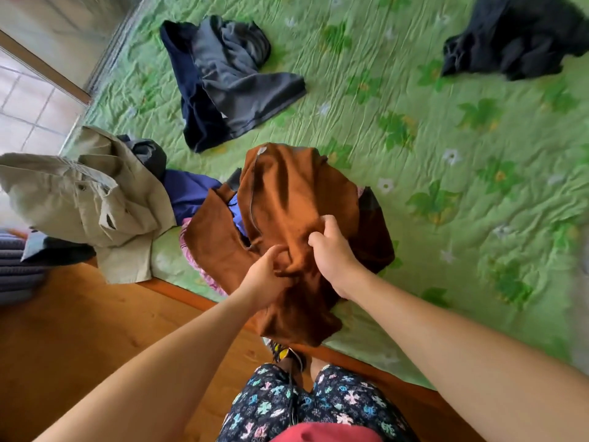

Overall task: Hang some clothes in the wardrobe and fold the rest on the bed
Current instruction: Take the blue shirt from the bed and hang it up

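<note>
Gripping a brown garment (296, 202), left hand (266, 275) and right hand (331, 250).

black clothes (516, 43): cut by edge | pink cloth (191, 250): under brown garment (287, 202)

Right of the rust-brown soft-fabric garment (287, 202) you have open green leaf-printed bedspread (446, 148) to reach across. Just left of it, a crumpled beige button shirt (95, 199) and blue cloth (188, 193) crowd the bed edge. Beyond it lie grey-and-navy clothes (229, 84); farther right, a black heap (516, 36).
</note>
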